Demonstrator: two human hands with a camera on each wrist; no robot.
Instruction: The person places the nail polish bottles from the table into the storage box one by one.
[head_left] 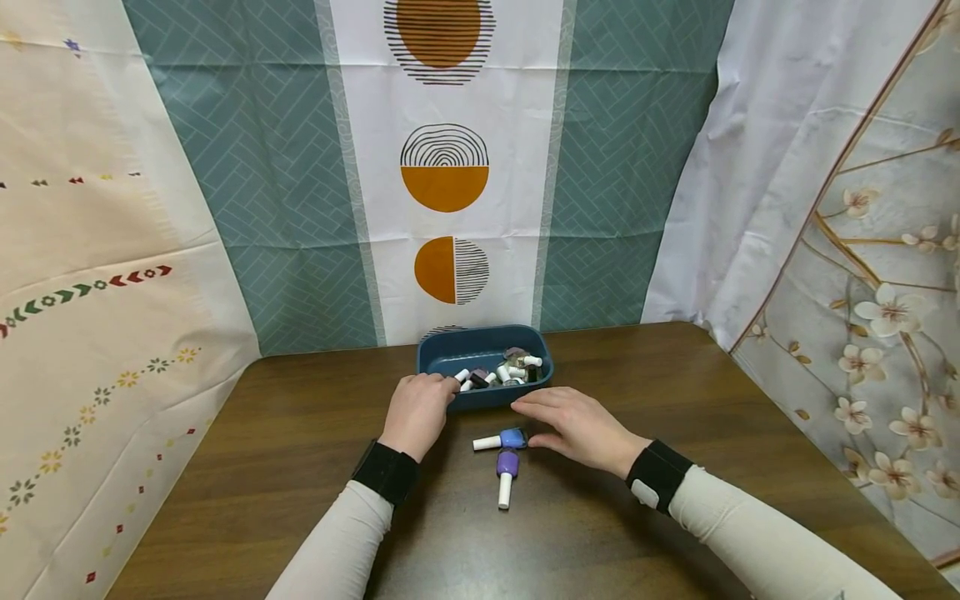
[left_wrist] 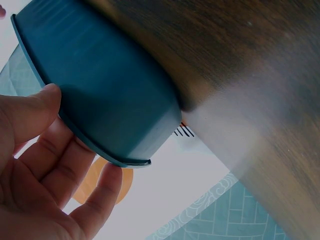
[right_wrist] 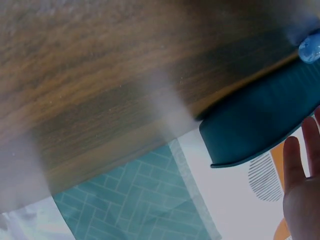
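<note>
A dark blue plastic bin (head_left: 480, 340) holds several small nail polish bottles (head_left: 514, 372) with mostly white caps. My left hand (head_left: 422, 412) is at its front left corner; in the left wrist view the thumb lies against the outer wall and the fingers reach over the rim. My right hand (head_left: 573, 427) is by the front right corner, fingers extended close to the rim; contact is unclear. Between the hands, a blue nail polish bottle (head_left: 513, 438) lies sideways on the table. Just nearer, a purple nail polish bottle (head_left: 507, 462) lies with its white cap toward me.
The brown wooden table (head_left: 315, 467) spreads out on both sides of the bin. A patterned curtain (head_left: 630, 208) hangs behind its far edge. Floral cloth (head_left: 885, 367) is on the right, and a cream embroidered cloth (head_left: 112, 333) on the left.
</note>
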